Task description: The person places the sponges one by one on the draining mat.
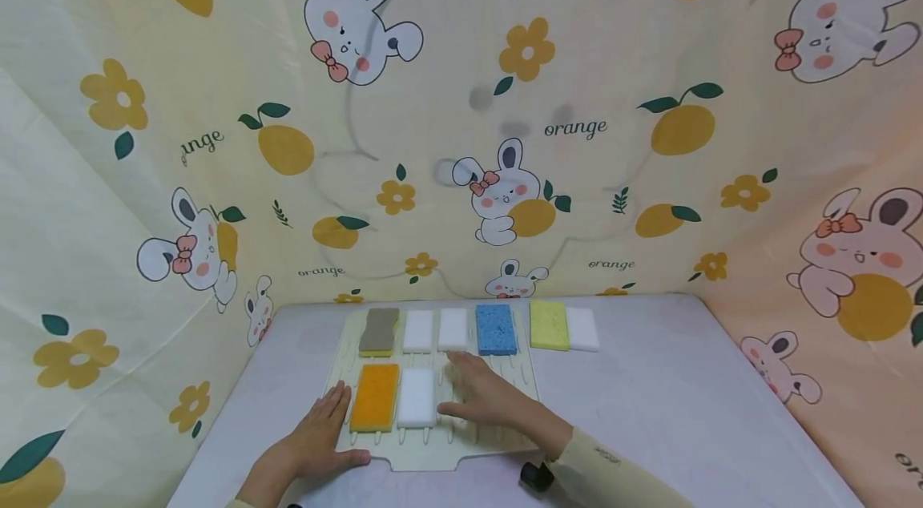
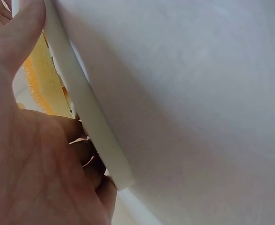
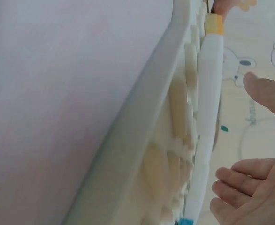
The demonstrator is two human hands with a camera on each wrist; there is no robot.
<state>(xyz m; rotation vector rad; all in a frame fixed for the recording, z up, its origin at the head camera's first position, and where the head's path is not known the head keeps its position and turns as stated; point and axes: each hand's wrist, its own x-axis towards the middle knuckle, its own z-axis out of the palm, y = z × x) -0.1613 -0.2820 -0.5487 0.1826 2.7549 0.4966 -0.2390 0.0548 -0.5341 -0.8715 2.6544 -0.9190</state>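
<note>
My left hand (image 1: 317, 432) rests along the left side of a cream pegged board (image 1: 493, 444), its fingers straight and the thumb at the front edge. In the left wrist view, thumb and fingers lie against the board's rim. An orange sponge (image 1: 374, 397) stands just right of those fingers, beside a white sponge (image 1: 417, 397) in the front row. Over the board's middle, my right hand (image 1: 490, 396) holds nothing, thumb and fingers spread apart. Its fingertips are close to a white sponge (image 1: 453, 329) in the back row. The right wrist view shows the palm bare.
The back row also holds a grey-topped sponge (image 1: 379, 331), another white sponge (image 1: 417, 331) and a blue sponge (image 1: 496, 329). Right of the board, a yellow sponge (image 1: 549, 325) and a white one (image 1: 582, 329) lie on the white table (image 1: 649, 404). Patterned cloth (image 1: 433, 107) surrounds the table.
</note>
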